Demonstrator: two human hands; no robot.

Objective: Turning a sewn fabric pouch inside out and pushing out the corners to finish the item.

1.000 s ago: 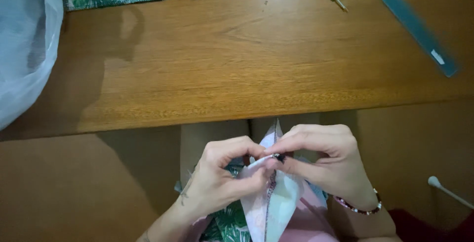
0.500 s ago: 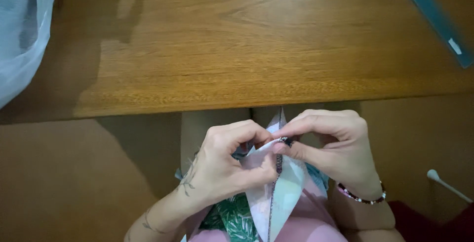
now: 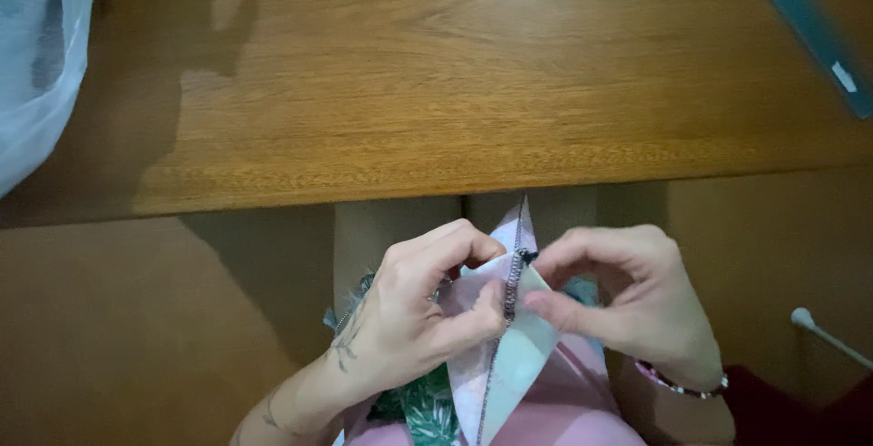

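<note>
Low in the centre of the frame, below the table's near edge, the person holds a folded piece of pale pink and white fabric (image 3: pixel 509 355) with a dark zipper (image 3: pixel 509 296) running up its crease. The left hand (image 3: pixel 409 319) is closed on the cloth just left of the zipper, thumb and fingers pinching it; the right hand (image 3: pixel 627 305) pinches the opposite side, forefinger pressed against the teeth. The slider (image 3: pixel 527 254) sits near the top point. The work looks well begun — zipper already set along the fold — though whether any stitching is left cannot be told. The wooden table (image 3: pixel 455 91) fills the upper frame.
</note>
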